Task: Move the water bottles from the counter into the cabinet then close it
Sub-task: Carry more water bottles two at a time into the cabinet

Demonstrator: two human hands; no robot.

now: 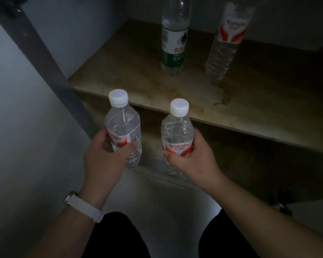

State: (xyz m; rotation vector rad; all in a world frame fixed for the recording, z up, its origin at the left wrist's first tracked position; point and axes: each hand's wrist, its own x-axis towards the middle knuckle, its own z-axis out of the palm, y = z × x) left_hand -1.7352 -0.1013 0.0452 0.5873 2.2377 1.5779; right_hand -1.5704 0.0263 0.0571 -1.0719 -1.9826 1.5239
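My left hand (105,155) grips a clear water bottle (122,123) with a white cap and a red-and-white label, held upright. Beside it, my right hand (194,155) holds a second bottle of the same kind (177,131), also upright. Both hang just in front of the open cabinet, below the front edge of its wooden shelf (138,81). Two more bottles stand on that shelf toward the back: one with a green label (173,40) and one with a red-and-white label (226,41). Their caps are cut off by the frame's top.
The open cabinet door (17,118), pale grey with a dark edge, stands at the left. A lower shelf (250,161) lies in shadow under the upper one. The shelf has brown stains at its front right. My dark trouser legs show at the bottom.
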